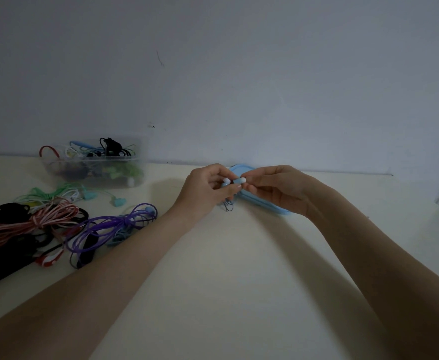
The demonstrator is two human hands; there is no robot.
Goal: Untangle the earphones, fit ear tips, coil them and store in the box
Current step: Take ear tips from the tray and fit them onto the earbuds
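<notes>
Two bare forearms reach in from the near edge of the tabletop, converging toward its far edge. The left hand (208, 187) and right hand (278, 188) meet fingertip to fingertip, both raised just above the surface. Each hand's fingers are curled, thumb and forefinger pinching small pieces between them

Worktop against a wall, cables to the left, hands at the middle.

The box (93, 165) stands at the back left of the worktop (226, 281), close to the wall (239, 74), with earphones inside it. In front of it, along the left edge, lies a heap of coiled cables (44, 224). The left hand (208, 188) and right hand (278, 188) meet above the middle back; behind and under them rests a lid (265, 203).
</notes>
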